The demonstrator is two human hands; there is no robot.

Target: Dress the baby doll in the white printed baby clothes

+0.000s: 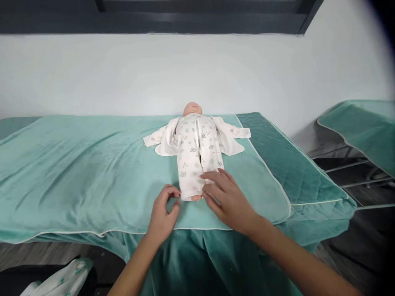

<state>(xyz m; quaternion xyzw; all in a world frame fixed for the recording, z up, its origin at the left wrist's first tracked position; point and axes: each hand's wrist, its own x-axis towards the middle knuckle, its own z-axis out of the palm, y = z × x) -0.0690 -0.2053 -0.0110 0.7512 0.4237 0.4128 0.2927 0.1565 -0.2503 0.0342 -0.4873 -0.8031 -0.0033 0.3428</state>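
Note:
A baby doll (pixel 192 108) lies on its back, its head toward the wall. It wears a white printed baby top (pixel 228 137) with the sleeves spread out to both sides. White printed baby pants (pixel 188 164) cover its legs, and a bit of a foot (pixel 196 197) shows at the left cuff. My left hand (pixel 164 211) is beside that cuff, thumb and index finger curved with a gap between them. Over the lower part of the other pant leg is my right hand (pixel 226 199), fingers apart; its fingertips partly hide the cuff, and whether they touch the cloth is unclear.
A light green blanket (pixel 92 176) with pale edging covers the bed, over a darker quilted cover (pixel 277 164). The wall (pixel 123 74) stands behind. Another green-covered bed (pixel 364 123) is at the right. Printed cloth (pixel 66 279) lies on a dark surface at the lower left.

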